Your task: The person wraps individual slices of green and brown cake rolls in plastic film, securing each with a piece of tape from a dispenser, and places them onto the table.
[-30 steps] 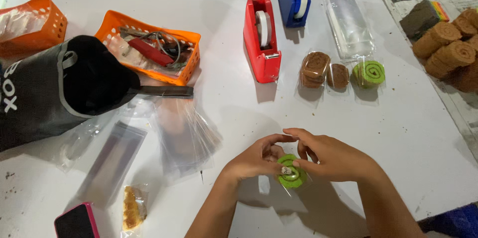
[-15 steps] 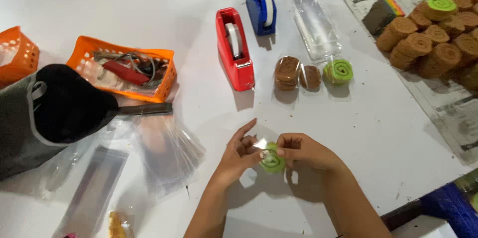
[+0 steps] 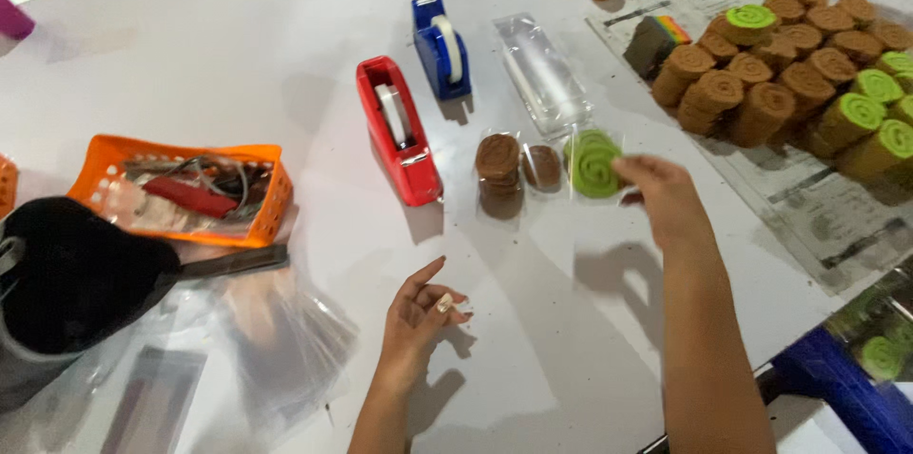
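While the right hand [image 3: 661, 193] reaches out over the white table [image 3: 238, 55], its fingers pinch a green swirl roll in a clear wrapper [image 3: 594, 169], holding it just beside, perhaps partly over, a second green roll lying there, so where one ends and the other begins is hard to tell. The wrapped brown rolls [image 3: 518, 169] lie close to the left of it, near the red tape dispenser [image 3: 398, 131]. The left hand [image 3: 418, 316] hovers empty near the table's front, fingers loosely spread. To set the piece down well, I judge it best lowered flat with the swirl facing up, next to the brown ones and in line with them, fingers letting go only once it rests, so the thin wrapper neither creases nor knocks its neighbours.
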